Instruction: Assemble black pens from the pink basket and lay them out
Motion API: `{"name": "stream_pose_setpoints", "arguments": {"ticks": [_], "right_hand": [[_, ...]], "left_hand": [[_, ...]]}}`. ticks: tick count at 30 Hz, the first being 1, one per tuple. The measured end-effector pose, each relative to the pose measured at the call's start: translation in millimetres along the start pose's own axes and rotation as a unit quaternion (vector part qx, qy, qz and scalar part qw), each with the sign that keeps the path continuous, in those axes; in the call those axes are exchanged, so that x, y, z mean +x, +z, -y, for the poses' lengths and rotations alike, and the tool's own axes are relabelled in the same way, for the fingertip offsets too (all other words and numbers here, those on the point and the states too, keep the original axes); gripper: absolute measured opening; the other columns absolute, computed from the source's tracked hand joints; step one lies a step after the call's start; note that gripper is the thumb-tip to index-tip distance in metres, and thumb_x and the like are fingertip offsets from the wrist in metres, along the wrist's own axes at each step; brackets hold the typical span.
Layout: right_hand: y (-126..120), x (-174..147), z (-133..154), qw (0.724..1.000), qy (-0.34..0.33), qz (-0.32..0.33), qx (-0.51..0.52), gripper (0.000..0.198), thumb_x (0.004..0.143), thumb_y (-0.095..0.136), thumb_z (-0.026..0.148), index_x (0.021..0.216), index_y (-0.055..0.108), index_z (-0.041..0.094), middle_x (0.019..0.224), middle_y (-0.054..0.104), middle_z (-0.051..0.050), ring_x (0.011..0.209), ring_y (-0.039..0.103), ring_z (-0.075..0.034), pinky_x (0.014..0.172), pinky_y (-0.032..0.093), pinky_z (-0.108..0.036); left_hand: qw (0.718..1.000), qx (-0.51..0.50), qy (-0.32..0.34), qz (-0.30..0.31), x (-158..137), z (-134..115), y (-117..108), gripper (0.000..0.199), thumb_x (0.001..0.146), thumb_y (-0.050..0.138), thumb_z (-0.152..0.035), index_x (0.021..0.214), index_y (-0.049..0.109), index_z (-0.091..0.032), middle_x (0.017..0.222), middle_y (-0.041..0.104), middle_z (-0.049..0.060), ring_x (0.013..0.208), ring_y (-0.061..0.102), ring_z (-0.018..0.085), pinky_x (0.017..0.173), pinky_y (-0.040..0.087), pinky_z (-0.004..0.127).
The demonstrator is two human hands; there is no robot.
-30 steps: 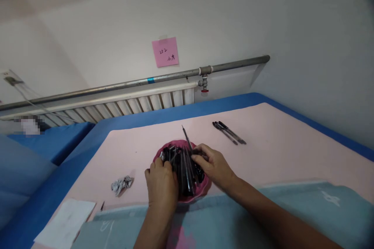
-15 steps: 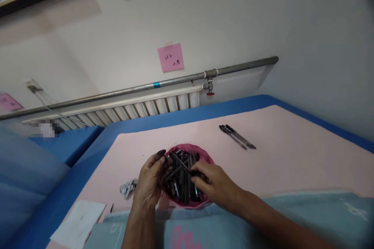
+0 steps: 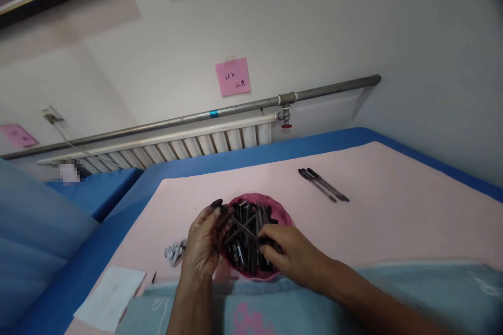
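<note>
A pink basket [image 3: 283,212] full of black pens and pen parts stands before me. Over it, my right hand [image 3: 285,248] is closed around the dark end of a pen [image 3: 244,229]. The pen slants up and left, its thin end reaching the fingers of my left hand [image 3: 204,238]. That hand, at the basket's left rim, pinches a small black piece [image 3: 217,203] that looks like a pen cap; whether it also grips the pen's end is hard to see. Some pens below are hidden by my hands.
Three capped pens [image 3: 324,185] lie on the pink table cover [image 3: 377,209], right of the basket. Left are crumpled paper [image 3: 175,252], a white sheet [image 3: 110,296] and a small dark tip [image 3: 154,276]. A radiator [image 3: 204,144] and pipe [image 3: 165,123] run along the wall behind.
The pen's thin end has come up to my left fingers; before, it was slightly apart from them. The whole view has shifted a little, with things appearing further right.
</note>
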State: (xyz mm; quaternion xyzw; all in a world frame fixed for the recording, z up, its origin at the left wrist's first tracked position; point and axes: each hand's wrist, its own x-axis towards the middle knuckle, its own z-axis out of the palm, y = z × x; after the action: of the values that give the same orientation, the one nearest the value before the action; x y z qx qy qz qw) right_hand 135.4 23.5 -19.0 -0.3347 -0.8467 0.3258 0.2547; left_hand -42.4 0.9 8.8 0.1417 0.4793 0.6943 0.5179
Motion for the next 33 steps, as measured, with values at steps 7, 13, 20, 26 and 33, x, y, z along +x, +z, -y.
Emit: {"name": "stream_pose_setpoints", "arguments": {"ticks": [7,13,20,26,33], "right_hand": [[-2,-2,1,1.0,0.015,-0.002,0.026,0.011,0.074,0.046,0.01,0.074,0.053,0.019,0.067,0.054,0.002,0.061,0.047,-0.012,0.054,0.035,-0.024],[-3,-1,4,0.996,0.037,0.006,0.083,0.01,0.076,0.046,0.013,0.074,0.053,0.019,0.062,0.051,0.003,0.056,0.045,-0.01,0.051,0.034,-0.023],[-1,-1,2,0.99,0.044,0.008,0.137,0.01,0.076,0.046,0.015,0.075,0.055,0.019,0.063,0.051,0.003,0.056,0.045,-0.011,0.051,0.034,-0.023],[-3,2,0,0.98,0.077,0.018,0.185,0.009,0.076,0.046,0.016,0.074,0.056,0.018,0.06,0.048,0.002,0.055,0.044,-0.011,0.051,0.034,-0.024],[-3,3,-3,0.974,0.086,0.005,0.21,0.008,0.075,0.047,0.017,0.074,0.055,0.018,0.06,0.048,0.003,0.057,0.044,-0.011,0.052,0.035,-0.023]], "left_hand": [[0.998,0.041,0.041,0.016,1,3,0,0.015,0.065,0.065,-0.008,0.08,0.063,-0.011,0.069,0.069,0.005,0.061,0.064,0.011,0.056,0.053,0.02],[0.998,0.051,0.025,0.039,0,5,1,0.019,0.061,0.071,-0.015,0.078,0.063,-0.012,0.068,0.068,0.003,0.062,0.064,0.011,0.06,0.053,0.02],[0.996,0.064,0.011,0.064,1,10,0,0.022,0.06,0.073,-0.02,0.076,0.061,-0.013,0.068,0.067,0.002,0.059,0.063,0.011,0.059,0.051,0.021],[0.993,0.075,0.015,0.087,0,16,3,0.022,0.06,0.073,-0.023,0.076,0.062,-0.012,0.071,0.067,0.001,0.062,0.062,0.01,0.062,0.05,0.022],[0.989,0.08,0.001,0.121,-1,25,5,0.019,0.062,0.073,-0.022,0.074,0.062,-0.013,0.065,0.065,0.0,0.059,0.06,0.009,0.06,0.047,0.02]]}}
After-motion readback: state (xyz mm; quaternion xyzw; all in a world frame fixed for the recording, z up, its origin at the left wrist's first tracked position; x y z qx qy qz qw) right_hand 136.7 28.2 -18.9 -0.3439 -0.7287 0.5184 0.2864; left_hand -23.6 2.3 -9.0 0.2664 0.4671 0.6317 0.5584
